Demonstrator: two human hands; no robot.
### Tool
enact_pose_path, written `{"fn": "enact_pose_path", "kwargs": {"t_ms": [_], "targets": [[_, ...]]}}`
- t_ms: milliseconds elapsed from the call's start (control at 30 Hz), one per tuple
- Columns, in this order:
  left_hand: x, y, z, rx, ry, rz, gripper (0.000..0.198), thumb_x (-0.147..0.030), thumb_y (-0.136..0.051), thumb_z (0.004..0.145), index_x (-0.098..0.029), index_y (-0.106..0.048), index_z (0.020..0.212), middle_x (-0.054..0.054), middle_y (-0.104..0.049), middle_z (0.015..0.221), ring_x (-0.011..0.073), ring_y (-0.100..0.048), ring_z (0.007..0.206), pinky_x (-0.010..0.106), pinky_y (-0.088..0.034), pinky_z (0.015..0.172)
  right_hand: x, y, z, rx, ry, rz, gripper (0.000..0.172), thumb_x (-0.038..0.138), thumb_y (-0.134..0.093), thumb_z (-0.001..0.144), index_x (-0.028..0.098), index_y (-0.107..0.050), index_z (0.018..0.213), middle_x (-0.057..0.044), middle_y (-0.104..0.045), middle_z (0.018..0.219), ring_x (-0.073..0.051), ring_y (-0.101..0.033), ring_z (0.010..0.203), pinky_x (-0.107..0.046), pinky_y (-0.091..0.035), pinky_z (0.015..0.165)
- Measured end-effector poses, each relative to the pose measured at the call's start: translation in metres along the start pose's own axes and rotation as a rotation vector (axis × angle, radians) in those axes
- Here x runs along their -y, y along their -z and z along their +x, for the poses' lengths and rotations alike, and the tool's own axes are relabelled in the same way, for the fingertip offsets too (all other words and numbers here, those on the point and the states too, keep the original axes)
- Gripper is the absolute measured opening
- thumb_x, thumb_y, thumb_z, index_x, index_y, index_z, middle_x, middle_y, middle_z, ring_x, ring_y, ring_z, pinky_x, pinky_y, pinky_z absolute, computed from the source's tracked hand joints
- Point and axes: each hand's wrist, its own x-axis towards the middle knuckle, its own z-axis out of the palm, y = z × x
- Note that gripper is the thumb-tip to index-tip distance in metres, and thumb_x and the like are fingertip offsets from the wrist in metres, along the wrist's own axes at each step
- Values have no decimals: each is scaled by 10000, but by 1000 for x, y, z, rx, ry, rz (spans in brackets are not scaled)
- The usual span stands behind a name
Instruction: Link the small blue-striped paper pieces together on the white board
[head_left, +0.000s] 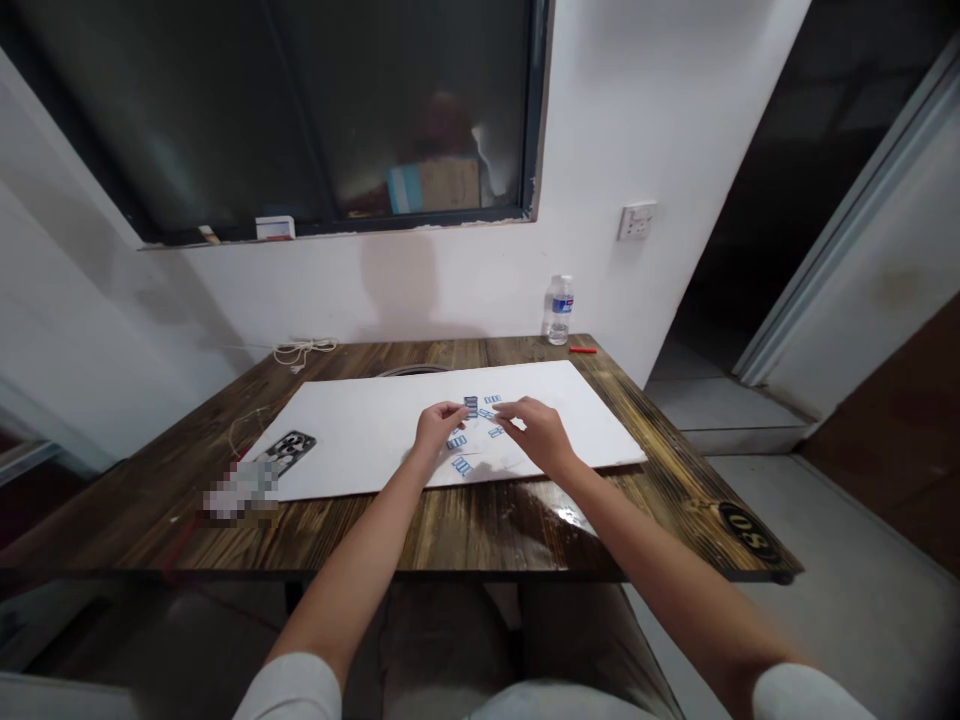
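Observation:
My left hand (439,430) is closed in a pinch on a small dark blue-framed rectangular piece (471,403), raised above the white board (360,430). Facing it, my right hand (538,432) has thumb and forefinger drawn together beside another small blue-and-white piece (486,413). Whether those fingers grip that piece is too small to tell. Several similar flat pieces lie scattered on the board around my hands, one (461,466) near its front edge and one (492,399) farther back. My left fingers partly hide others.
The board lies on a dark wooden table (525,520). A patterned phone-like object (289,452) and a blurred item (244,490) are at left. At the back are a coiled white cord (304,348), a water bottle (559,312) and a red pen-like stick (583,350).

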Motion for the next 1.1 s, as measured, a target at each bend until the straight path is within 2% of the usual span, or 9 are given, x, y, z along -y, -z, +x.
{"fn": "enact_pose_path", "kwargs": {"t_ms": [133,267,433,600,767,1100], "targets": [[-1,0,-1,55,7,-5,388,-495,-786,536,-156,-686,697,25,-641,599,140,-558,541,268,-418,567,2,-15,9,-63,-52,67,172,228,-524,899,209,-693,870,-53,-718,847,-173,-657,766,-296,-529,724],[-2,0,-2,100,-1,12,363,-491,-766,561,-161,-677,682,17,-628,578,144,-563,542,269,-423,576,4,-29,3,-159,-33,143,177,221,-503,903,212,-670,846,-55,-705,843,-168,-657,788,-291,-540,730],[1,-2,-2,126,10,-10,294,-421,-760,570,-160,-652,650,2,-617,559,130,-564,520,252,-423,560,4,-35,-8,-189,111,142,174,180,-478,911,225,-643,882,-64,-679,897,-162,-649,870,-311,-545,792],[3,-4,-3,155,34,-12,260,-382,-754,584,-156,-635,628,-5,-606,531,125,-582,521,241,-430,573,-2,-37,-12,-237,273,121,153,107,-498,886,209,-612,899,-67,-645,899,-157,-630,875,-305,-547,776],[-3,-3,-6,202,74,-58,350,-461,-766,604,-144,-645,688,25,-662,633,128,-610,513,238,-432,555,-9,-43,-13,-204,281,14,172,103,-479,888,204,-616,870,-74,-639,890,-168,-615,868,-315,-539,775],[-1,-3,-7,281,133,-128,430,-504,-813,570,-142,-628,708,29,-663,610,162,-655,553,252,-477,588,-16,-44,-12,-145,244,-79,198,121,-458,909,189,-644,915,-86,-644,898,-183,-600,872,-318,-528,780]]}}
